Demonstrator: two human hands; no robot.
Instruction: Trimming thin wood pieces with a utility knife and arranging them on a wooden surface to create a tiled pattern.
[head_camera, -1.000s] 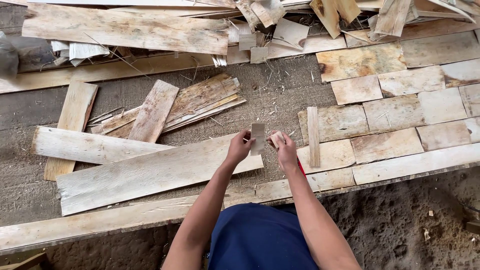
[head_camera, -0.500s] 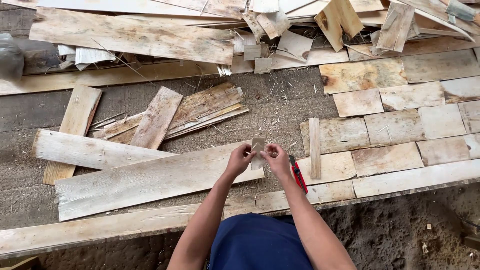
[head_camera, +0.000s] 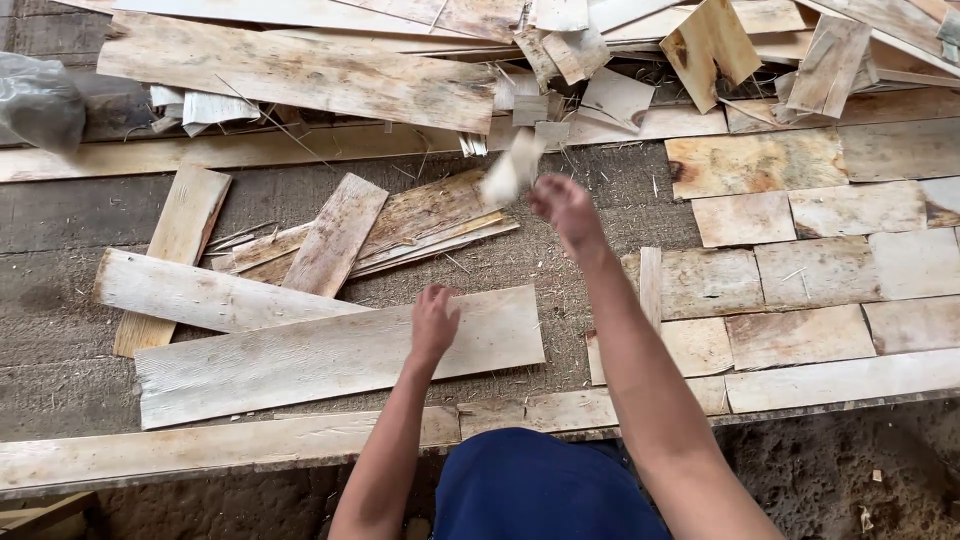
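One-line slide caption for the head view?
Right hand raised beside a small, blurred wood scrap above the veneer-strewn workbench, while the left hand rests on a long pale veneer sheet.

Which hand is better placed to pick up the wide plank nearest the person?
Left. The left hand already rests on the wide plank; the right hand is raised farther away, beside a blurred wood scrap.

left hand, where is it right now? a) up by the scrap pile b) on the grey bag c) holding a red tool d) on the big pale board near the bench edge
d: the left hand rests on the big pale board, while the right hand is raised beside a blurred wood scrap.
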